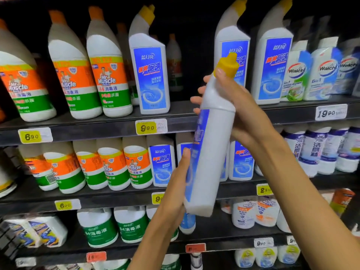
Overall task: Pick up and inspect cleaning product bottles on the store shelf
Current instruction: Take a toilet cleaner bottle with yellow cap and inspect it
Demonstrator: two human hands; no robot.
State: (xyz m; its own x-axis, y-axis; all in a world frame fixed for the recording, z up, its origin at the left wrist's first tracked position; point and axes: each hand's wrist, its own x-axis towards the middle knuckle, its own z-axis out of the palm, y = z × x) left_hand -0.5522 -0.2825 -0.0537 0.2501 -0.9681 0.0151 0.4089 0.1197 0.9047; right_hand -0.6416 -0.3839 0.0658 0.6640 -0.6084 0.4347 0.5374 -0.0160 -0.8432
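Two hands hold one white bottle (212, 145) in front of the shelves, tilted with its yellow cap (228, 63) up and to the right and its base low, near the middle of the view. At far left on the top shelf (97, 127) stand orange-and-green Mr Muscle bottles (109, 75), above a yellow 6.90 price tag (32, 136). Right of them stands a blue-labelled bottle (150, 75) over a 9.90 tag (149, 128). The left hand (175, 193) grips the held bottle's lower part, thumb along its blue label. The right hand (233, 106) wraps its upper body just below the cap. Farther right stand Walch bottles (321, 71) above a 19.90 tag (331, 113).
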